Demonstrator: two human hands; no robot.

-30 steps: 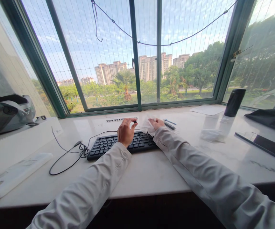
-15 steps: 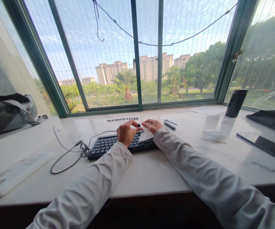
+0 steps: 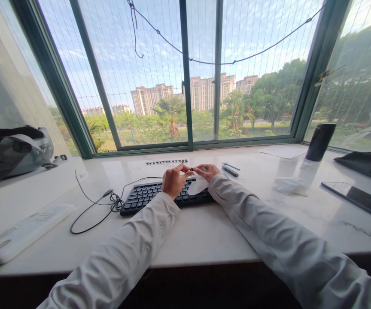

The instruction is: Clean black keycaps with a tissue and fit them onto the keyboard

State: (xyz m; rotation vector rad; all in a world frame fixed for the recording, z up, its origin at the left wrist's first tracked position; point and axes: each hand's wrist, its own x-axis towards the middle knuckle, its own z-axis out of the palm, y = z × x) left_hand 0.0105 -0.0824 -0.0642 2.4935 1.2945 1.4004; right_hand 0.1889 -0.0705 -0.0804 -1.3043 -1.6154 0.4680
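Observation:
My left hand (image 3: 173,181) hovers over the right part of a black keyboard (image 3: 147,195) and pinches a small black keycap (image 3: 191,169) between thumb and fingers. My right hand (image 3: 207,171) is beside it, fingers closed on a white wipe (image 3: 197,186) that hangs onto the keyboard and meets the keycap. Both hands nearly touch. A row of removed black keycaps (image 3: 166,162) lies on the white counter (image 3: 205,227) just behind the keyboard. The keyboard's cable (image 3: 92,210) coils to the left.
A black cylindrical cup (image 3: 320,141) stands at the right by the window, with a crumpled wipe (image 3: 287,185) and a dark phone (image 3: 356,201) nearer me. Two small tools (image 3: 229,168) lie right of my hands. A helmet (image 3: 11,152) and a white flat device (image 3: 24,234) sit left.
My right hand lowered the wipe from a raised bunch and brought it against the keycap held in my left hand; the hands closed together. The view shifted slightly.

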